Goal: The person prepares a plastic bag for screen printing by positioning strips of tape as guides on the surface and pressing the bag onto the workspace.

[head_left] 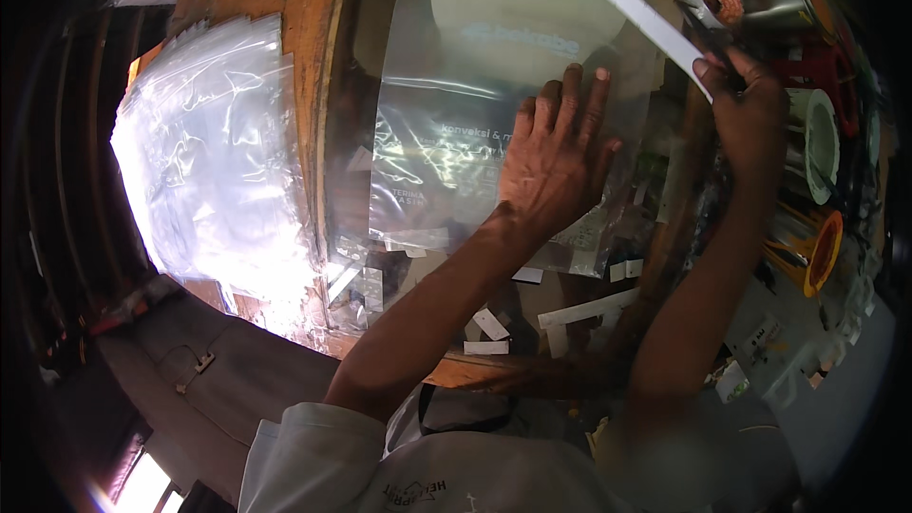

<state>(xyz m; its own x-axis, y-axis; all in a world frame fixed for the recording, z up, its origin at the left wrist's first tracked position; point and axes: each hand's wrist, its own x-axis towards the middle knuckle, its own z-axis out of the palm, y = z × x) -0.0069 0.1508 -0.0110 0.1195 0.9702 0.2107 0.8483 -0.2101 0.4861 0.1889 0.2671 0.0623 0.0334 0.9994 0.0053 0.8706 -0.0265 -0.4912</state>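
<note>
Two hands in our view, left hand (560, 157) released, flat on clear plastic bag (475, 123), right hand (746, 104) at three o'clock grasping white strip (655, 28), bag stack (214, 152) at nine o'clock.

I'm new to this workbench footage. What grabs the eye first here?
The glaring pile of clear bags at the left stands out most. At centre, the left hand lies flat on a clear printed bag. At upper right, the right hand holds a white strip.
</note>
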